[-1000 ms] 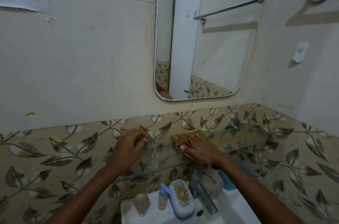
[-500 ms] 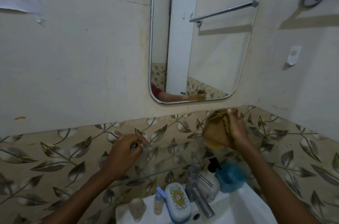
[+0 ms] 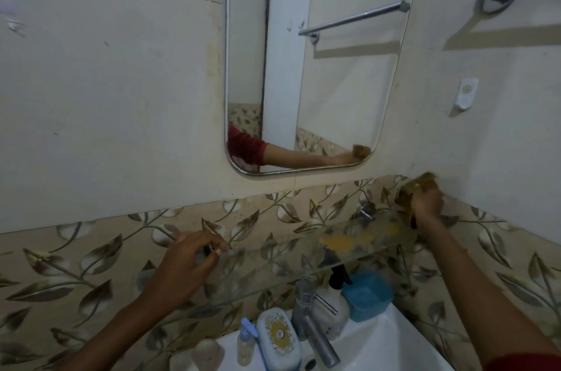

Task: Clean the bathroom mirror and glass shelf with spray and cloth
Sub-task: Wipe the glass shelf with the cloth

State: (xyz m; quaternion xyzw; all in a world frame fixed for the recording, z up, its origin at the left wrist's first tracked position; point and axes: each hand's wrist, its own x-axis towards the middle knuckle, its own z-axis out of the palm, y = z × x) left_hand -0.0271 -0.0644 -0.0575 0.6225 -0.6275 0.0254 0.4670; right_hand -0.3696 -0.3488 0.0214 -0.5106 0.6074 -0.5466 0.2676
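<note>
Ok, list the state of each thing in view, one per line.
Cloth: bunched, clutched in right hand.
Right hand: raised at shelf's right end.
Left hand: grip closed on the shelf's left bracket.
Glass shelf: mounted, yellowish smear on it.
Mirror: hanging, untouched.
Tap: not running.

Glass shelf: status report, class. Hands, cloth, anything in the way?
Left hand steadying glass shelf at its left end. Right hand gripping brown cloth at right end. Shelf top unobstructed.
</note>
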